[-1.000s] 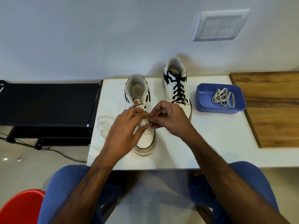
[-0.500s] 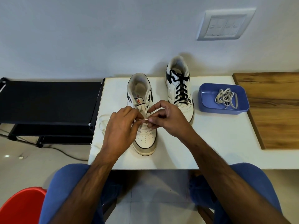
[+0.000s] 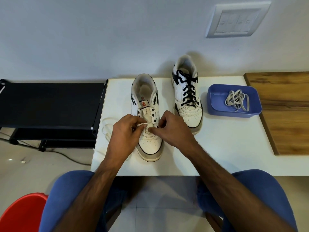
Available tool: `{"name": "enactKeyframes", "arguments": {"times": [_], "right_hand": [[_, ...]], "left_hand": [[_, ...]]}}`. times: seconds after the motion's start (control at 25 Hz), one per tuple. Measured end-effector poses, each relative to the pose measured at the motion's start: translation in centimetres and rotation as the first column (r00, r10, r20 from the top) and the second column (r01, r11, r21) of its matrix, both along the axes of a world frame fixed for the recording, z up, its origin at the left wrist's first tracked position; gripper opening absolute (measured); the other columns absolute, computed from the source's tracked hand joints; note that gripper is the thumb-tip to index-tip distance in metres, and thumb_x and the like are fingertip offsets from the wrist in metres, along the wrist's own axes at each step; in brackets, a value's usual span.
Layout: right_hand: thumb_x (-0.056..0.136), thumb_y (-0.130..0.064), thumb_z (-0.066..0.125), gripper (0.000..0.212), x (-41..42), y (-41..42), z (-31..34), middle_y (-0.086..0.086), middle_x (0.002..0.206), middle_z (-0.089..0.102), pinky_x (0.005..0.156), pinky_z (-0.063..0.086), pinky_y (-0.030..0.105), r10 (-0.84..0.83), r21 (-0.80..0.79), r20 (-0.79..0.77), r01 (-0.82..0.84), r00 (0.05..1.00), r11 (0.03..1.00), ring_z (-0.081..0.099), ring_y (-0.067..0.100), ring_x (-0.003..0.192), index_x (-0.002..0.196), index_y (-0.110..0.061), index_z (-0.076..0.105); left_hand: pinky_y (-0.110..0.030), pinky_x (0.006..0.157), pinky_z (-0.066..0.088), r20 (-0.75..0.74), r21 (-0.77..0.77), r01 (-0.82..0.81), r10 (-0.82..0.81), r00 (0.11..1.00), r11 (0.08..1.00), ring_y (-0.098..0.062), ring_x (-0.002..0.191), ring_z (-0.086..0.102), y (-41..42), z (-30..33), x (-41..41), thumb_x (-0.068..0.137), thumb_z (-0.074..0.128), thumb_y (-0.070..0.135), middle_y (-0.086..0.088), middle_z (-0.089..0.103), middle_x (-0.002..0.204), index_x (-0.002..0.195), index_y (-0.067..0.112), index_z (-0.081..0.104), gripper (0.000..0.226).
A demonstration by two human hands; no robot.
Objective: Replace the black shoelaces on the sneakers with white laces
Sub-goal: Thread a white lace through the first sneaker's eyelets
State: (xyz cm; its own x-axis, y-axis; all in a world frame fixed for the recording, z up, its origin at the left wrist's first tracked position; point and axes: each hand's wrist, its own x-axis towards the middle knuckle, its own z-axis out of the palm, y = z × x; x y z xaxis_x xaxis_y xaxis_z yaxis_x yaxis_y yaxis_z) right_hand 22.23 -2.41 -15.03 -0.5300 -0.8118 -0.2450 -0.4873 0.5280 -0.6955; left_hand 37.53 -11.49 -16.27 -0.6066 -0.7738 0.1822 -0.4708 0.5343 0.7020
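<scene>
We count two sneakers (image 3: 148,118) (image 3: 187,92), one unlaced, one with a black lace (image 3: 188,91); two white laces (image 3: 107,126) (image 3: 236,99); one blue tray (image 3: 215,104); and two hands (image 3: 124,131) (image 3: 173,129).

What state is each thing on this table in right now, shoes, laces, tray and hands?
Near sneaker: upright, black lace out.
White lace: tip pinched, rest trailing left.
Far sneaker: black-laced.
Blue tray: holds a bundled lace.
Left hand: pinching the lace tip.
Right hand: at the eyelets, grip unclear.

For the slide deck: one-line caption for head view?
Left hand pinches white lace at unlaced sneaker.
</scene>
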Motion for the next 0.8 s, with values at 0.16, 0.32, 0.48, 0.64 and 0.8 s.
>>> {"name": "enactKeyframes", "arguments": {"times": [0.16, 0.32, 0.48, 0.64, 0.8], "right_hand": [[0.082, -0.039, 0.076, 0.028, 0.1, 0.0, 0.2, -0.004, 0.082, 0.067, 0.071, 0.055, 0.038, -0.037, -0.02, 0.003, 0.037, 0.999, 0.999, 0.063, 0.015, 0.077, 0.091, -0.015, 0.064], [0.084, -0.033, 0.076, 0.022, 0.4, 0.6, 0.2, -0.003, 0.082, 0.069, 0.071, 0.056, 0.036, -0.051, -0.082, -0.009, 0.05, 0.999, 0.995, 0.064, 0.012, 0.077, 0.091, -0.013, 0.068], [0.088, -0.029, 0.076, 0.02, 0.9, 1.7, -0.5, -0.006, 0.085, 0.07, 0.071, 0.058, 0.028, -0.101, -0.174, 0.056, 0.11, 0.993, 0.979, 0.066, 0.006, 0.078, 0.097, -0.012, 0.071], [0.089, -0.027, 0.076, 0.014, 1.1, 2.1, -1.2, -0.011, 0.082, 0.069, 0.069, 0.055, 0.019, -0.143, -0.213, 0.118, 0.166, 0.983, 0.963, 0.066, 0.002, 0.078, 0.095, -0.017, 0.07], [0.089, -0.028, 0.076, 0.013, 1.2, 2.2, -1.5, -0.013, 0.08, 0.068, 0.065, 0.052, 0.012, -0.139, -0.23, 0.131, 0.166, 0.982, 0.959, 0.066, 0.001, 0.077, 0.094, -0.018, 0.068]], "left_hand": [[-0.003, 0.072, 0.042, 0.023, 0.003, 0.03, -0.03, 0.999, 1.0, 0.008, 0.083, 0.059, 0.2, -0.3, -0.2, 0.087, 0.079, 0.012, 0.012, 0.061, 0.087, 0.1, 0.014, 0.079, 0.014], [-0.003, 0.077, 0.041, 0.021, 0.019, 0.068, -0.068, 0.997, 0.998, 0.006, 0.087, 0.058, 0.4, -0.7, -0.5, 0.09, 0.073, 0.005, 0.007, 0.061, 0.091, 0.106, 0.015, 0.08, 0.019], [-0.008, 0.074, 0.048, -0.032, 0.089, 0.014, -0.012, 0.999, 0.996, 0.007, 0.083, 0.063, 0.6, -0.6, -1.0, 0.083, 0.08, 0.004, 0.014, 0.065, 0.084, 0.098, 0.016, 0.081, 0.02], [-0.02, 0.077, 0.056, -0.037, 0.194, -0.018, 0.025, 0.999, 0.981, 0.001, 0.08, 0.068, 0.9, -0.3, -1.5, 0.081, 0.083, 0.009, 0.017, 0.069, 0.08, 0.09, 0.017, 0.078, 0.012], [-0.029, 0.076, 0.056, 0.008, 0.152, -0.006, 0.005, 1.0, 0.988, -0.003, 0.082, 0.064, 1.0, -0.8, -1.5, 0.084, 0.081, 0.018, 0.015, 0.07, 0.086, 0.09, 0.024, 0.076, 0.01]]}}
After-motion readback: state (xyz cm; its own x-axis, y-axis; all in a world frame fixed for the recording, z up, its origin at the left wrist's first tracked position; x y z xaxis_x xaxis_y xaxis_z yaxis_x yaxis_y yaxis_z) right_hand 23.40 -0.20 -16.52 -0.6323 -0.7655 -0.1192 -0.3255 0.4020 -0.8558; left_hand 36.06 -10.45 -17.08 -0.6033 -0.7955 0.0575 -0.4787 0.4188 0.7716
